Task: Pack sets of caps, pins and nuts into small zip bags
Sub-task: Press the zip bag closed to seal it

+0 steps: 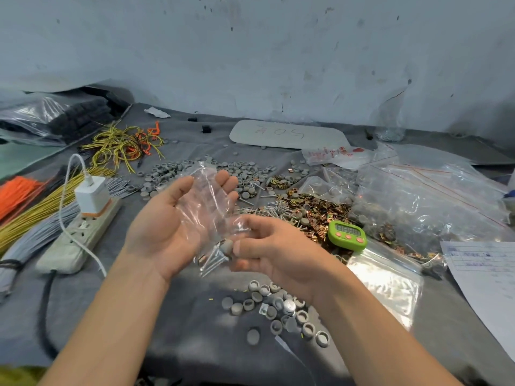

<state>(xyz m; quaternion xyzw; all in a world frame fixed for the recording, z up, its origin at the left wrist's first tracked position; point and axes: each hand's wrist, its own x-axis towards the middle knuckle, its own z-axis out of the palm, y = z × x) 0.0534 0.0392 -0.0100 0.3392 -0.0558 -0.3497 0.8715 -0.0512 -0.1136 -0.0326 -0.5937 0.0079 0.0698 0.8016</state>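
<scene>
here, a small zip bag (206,196) is being held above the tabletop (178,302).
the left hand (167,227) is lying open, palm up, beneath it; the right hand (278,252) is pinching its lower end, where pins (213,261) and a grey cap (227,245) are sitting.

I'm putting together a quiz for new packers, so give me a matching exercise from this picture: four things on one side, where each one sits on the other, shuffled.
1 zip bag
2 green timer
3 white charger
4 near heap of caps

A plugged into the power strip
B across the left hand
C on the cloth by the right hand
D beside the brass pieces

Pairs: 1-B, 2-D, 3-A, 4-C
</scene>
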